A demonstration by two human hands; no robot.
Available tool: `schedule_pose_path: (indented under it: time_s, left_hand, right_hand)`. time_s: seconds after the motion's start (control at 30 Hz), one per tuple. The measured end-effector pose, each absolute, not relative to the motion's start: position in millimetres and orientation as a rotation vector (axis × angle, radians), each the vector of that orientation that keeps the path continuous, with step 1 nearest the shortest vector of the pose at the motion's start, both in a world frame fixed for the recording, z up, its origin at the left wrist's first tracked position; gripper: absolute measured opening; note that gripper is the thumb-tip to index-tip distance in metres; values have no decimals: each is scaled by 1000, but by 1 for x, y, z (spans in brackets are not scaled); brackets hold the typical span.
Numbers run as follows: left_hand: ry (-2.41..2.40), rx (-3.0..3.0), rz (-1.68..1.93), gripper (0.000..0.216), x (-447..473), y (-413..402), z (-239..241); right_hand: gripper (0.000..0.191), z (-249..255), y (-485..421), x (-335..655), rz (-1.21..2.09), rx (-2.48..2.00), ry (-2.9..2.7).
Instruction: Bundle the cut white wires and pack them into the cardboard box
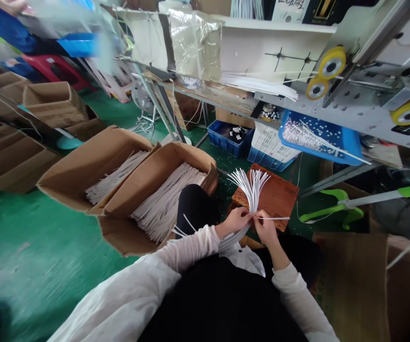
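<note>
A bundle of thin white wire-like strands (252, 192) lies over my lap, its upper ends fanned out above my hands. My left hand (238, 220) is closed around the bundle from the left. At the bundle's right side, my right hand (266, 229) pinches a single white strand (276, 218) that sticks out to the right. The fingers of both hands nearly meet in front of the bundle. The bundle's lower part passes under my left forearm, and loose ends show beyond it. Behind the fan of strands stands a reddish-brown wooden stool (283, 197).
Cardboard boxes (117, 232) holding many similar strands stand at my left. Ahead is a machine with yellow rollers (332, 62) and a blue tray (347, 137) of small white bits. A green-footed stand (350, 204) is at the right. A blurred person in blue (5, 26) is at upper left.
</note>
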State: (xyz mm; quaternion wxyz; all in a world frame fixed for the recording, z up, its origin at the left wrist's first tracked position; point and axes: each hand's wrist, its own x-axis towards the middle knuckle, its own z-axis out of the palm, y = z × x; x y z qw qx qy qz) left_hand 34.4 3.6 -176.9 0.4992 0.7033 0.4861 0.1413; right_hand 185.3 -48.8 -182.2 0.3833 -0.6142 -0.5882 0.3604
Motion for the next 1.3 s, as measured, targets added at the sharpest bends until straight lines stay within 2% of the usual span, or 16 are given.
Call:
schedule_pose_path:
  time_s: [0.1,0.2,0.43,0.63,0.83,0.93,1.03,1.2,1.3]
  left_hand:
    - [1208,1735,380,21,32,0,-175]
    - [1167,1805,355,17,31,4,-173]
    - [1091,2033,97,17,38,30,-150]
    - [1054,2238,-35,18,12,43,-136]
    - [1072,2398,-86,18,-16,42,-143]
    - [1053,2467,-15,21,-14,37,-136]
    - [1032,2505,76,26,0,30,-127]
    - [986,2488,119,24,29,19,-126]
    - [992,2452,145,30,34,9,-131]
  right_hand:
    - [27,-183,-54,183,1024,-1475,-1343]
    - [26,-185,-56,183,982,-1428,-1363]
    - [20,-189,-46,188,994,-1405,-1537]
    - [28,-193,-56,209,824,-1472,-1404]
    - [41,-203,-66,203,1331,-1426,-954]
    - [44,-200,-55,197,1367,-1514,-992]
    - [38,-192,-43,195,1359,-1552,-1065]
    - [16,-183,-39,196,1216,-1531,-1318]
    - [14,-188,-45,198,1226,-1537,-1315]
